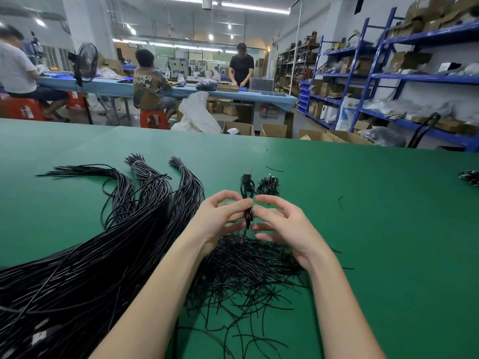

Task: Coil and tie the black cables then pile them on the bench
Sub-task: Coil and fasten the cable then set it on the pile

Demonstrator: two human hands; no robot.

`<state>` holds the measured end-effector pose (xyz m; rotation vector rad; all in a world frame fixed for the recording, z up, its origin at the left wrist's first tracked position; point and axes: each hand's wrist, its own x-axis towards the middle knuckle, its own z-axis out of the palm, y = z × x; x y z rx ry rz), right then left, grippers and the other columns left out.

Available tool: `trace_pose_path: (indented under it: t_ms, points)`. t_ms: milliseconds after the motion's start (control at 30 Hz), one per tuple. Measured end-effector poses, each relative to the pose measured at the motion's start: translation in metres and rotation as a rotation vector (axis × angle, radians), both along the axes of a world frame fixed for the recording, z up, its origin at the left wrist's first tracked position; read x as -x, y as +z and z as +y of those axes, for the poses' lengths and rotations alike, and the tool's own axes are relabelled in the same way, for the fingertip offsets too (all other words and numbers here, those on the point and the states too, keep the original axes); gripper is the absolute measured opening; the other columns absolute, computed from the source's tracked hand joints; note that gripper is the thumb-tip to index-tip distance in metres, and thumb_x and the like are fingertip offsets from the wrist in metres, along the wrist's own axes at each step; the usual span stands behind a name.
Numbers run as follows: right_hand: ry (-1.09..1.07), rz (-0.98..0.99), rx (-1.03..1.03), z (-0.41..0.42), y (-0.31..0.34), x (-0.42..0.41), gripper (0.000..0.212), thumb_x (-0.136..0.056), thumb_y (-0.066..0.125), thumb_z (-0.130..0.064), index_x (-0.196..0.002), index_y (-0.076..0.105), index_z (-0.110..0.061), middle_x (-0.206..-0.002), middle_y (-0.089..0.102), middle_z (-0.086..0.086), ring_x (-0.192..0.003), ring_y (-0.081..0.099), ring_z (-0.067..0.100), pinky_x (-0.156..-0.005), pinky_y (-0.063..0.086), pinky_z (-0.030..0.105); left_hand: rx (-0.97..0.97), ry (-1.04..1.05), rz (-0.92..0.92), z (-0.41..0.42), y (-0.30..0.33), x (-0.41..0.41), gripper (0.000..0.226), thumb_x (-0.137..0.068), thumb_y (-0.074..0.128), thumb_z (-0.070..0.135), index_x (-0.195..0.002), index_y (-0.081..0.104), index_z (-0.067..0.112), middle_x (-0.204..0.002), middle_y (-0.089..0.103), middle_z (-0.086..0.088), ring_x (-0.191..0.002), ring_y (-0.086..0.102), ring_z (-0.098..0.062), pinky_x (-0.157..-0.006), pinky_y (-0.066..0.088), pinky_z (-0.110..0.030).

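Observation:
Above the green bench (363,216) I hold a small coiled black cable (246,189) upright between both hands. My left hand (220,216) pinches the coil at its middle with thumb and fingertips. My right hand (280,221) touches the same spot from the right, fingers curled, pinching at the coil or a thin tie there. Below the hands lies a heap of thin black twist ties (248,270). One coiled cable (268,185) lies on the bench just behind my hands. Long bundles of black cables (103,250) spread out at the left.
A few stray ties (340,202) lie on the bench at the right. Another dark cable bundle (470,177) sits at the far right edge. Beyond the bench are cardboard boxes (274,130), blue shelving (388,73) and people at a blue table (108,85).

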<state>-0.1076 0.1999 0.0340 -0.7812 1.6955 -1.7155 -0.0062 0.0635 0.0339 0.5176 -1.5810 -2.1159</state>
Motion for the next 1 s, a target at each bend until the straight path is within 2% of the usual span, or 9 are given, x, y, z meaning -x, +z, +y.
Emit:
trace_pose_path:
  t_ms: [100,167,267,400,567,667,800,1000]
  points:
    - [0.037,0.029,-0.003,-0.002,-0.006,-0.003,0.032,-0.088,0.081,-0.019,-0.118,0.071,-0.023,-0.100,0.079,0.003,-0.084,0.077,0.018,-0.071,0.062,0.029,0.005,0.054,0.024,0.001,-0.005,0.002,0.016,-0.082,0.080,0.014,-0.082,0.064,0.015,-0.083,0.071,-0.006,-0.073,0.067,-0.015,-0.075,0.060,-0.029]
    - [-0.015,0.014,0.026,-0.006,-0.009,-0.004,0.026,-0.091,0.077,-0.011,-0.113,0.071,-0.022,-0.096,0.080,0.005,-0.083,0.078,0.020,-0.068,0.061,0.028,-0.012,0.052,0.033,0.002,-0.007,0.004,0.010,-0.086,0.077,0.016,-0.090,0.069,0.012,-0.092,0.074,-0.009,-0.080,0.069,-0.017,-0.083,0.058,-0.030]
    - [-0.072,-0.072,0.090,-0.009,-0.014,-0.004,0.021,-0.094,0.072,-0.006,-0.109,0.068,-0.021,-0.089,0.080,0.004,-0.079,0.078,0.021,-0.064,0.060,0.023,-0.030,0.074,0.019,0.000,-0.008,0.006,0.008,-0.093,0.070,0.016,-0.098,0.072,0.010,-0.095,0.076,-0.006,-0.080,0.072,-0.015,-0.073,0.060,-0.023]
    - [-0.169,-0.140,0.113,-0.009,-0.019,0.000,0.017,-0.094,0.073,-0.007,-0.108,0.069,-0.016,-0.084,0.080,0.001,-0.073,0.077,0.019,-0.059,0.058,0.021,-0.031,0.095,-0.016,-0.005,-0.011,0.005,0.009,-0.096,0.067,0.013,-0.101,0.073,0.010,-0.093,0.075,-0.004,-0.077,0.072,-0.015,-0.065,0.058,-0.022]
    - [-0.240,-0.134,0.082,-0.006,-0.023,0.009,0.016,-0.095,0.072,-0.011,-0.109,0.068,-0.019,-0.104,0.077,0.008,-0.067,0.076,0.017,-0.051,0.054,0.019,-0.041,0.100,-0.046,-0.009,-0.015,0.004,0.013,-0.095,0.068,0.018,-0.105,0.073,0.011,-0.096,0.077,-0.003,-0.079,0.072,-0.015,-0.064,0.057,-0.022]
    - [-0.333,-0.127,0.054,-0.010,-0.029,0.029,0.019,-0.096,0.070,-0.009,-0.115,0.068,-0.015,-0.106,0.075,0.012,-0.058,0.071,0.012,-0.047,0.050,0.017,-0.048,0.084,-0.046,-0.011,-0.015,0.004,0.015,-0.094,0.069,0.020,-0.106,0.073,0.010,-0.096,0.077,-0.003,-0.079,0.071,-0.015,-0.064,0.057,-0.023]
    - [-0.370,-0.079,-0.023,-0.030,-0.033,0.067,0.029,-0.097,0.067,-0.003,-0.125,0.066,-0.008,-0.097,0.072,0.014,-0.056,0.063,0.008,-0.050,0.050,0.015,-0.060,0.060,-0.045,-0.013,-0.017,0.005,0.015,-0.095,0.068,0.021,-0.105,0.074,0.011,-0.095,0.077,-0.002,-0.079,0.071,-0.015,-0.063,0.055,-0.024]
    - [-0.476,-0.058,-0.091,-0.070,-0.031,0.118,0.025,-0.096,0.063,0.004,-0.119,0.069,-0.005,-0.083,0.069,0.006,-0.059,0.062,0.010,-0.062,0.054,0.019,-0.053,0.047,-0.056,-0.016,-0.024,0.007,0.015,-0.096,0.066,0.021,-0.103,0.075,0.011,-0.095,0.078,-0.002,-0.077,0.070,-0.012,-0.062,0.055,-0.022]
